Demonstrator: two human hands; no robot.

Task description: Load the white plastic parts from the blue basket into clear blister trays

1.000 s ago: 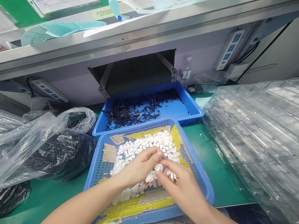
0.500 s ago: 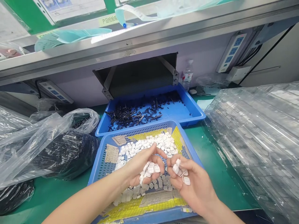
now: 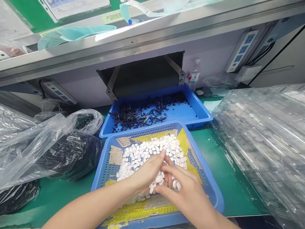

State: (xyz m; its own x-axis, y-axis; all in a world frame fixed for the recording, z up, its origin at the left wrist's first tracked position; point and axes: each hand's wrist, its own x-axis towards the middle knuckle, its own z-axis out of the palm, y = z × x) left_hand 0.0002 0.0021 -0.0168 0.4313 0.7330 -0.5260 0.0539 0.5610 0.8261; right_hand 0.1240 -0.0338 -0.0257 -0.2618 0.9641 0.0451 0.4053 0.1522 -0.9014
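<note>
Several small white rounded-square plastic pieces (image 3: 157,179) lie in my left hand (image 3: 150,169), which is cupped, palm up, over the basket. My right hand (image 3: 187,184) is turned over against it, its curled fingers and thumb around white pieces at the left palm. Where the fingers overlap, I cannot see exactly which pieces each hand grips. Beneath both hands, a blue perforated basket (image 3: 215,190) holds a spread layer of the same white pieces (image 3: 143,149). Yellow and tan tape lines parts of its inside.
Behind the basket, a blue tray (image 3: 199,119) holds thin black parts (image 3: 128,117) below a dark wall opening. Plastic bags of black parts (image 3: 69,152) crowd the left. Stacked clear plastic trays (image 3: 264,127) fill the right. A water bottle (image 3: 194,76) stands by the wall under a metal-edged shelf (image 3: 143,41).
My right hand has moved left and turned from palm up to palm down, closing over the left hand. The hands were slightly apart, each holding white pieces. The view has shifted slightly.
</note>
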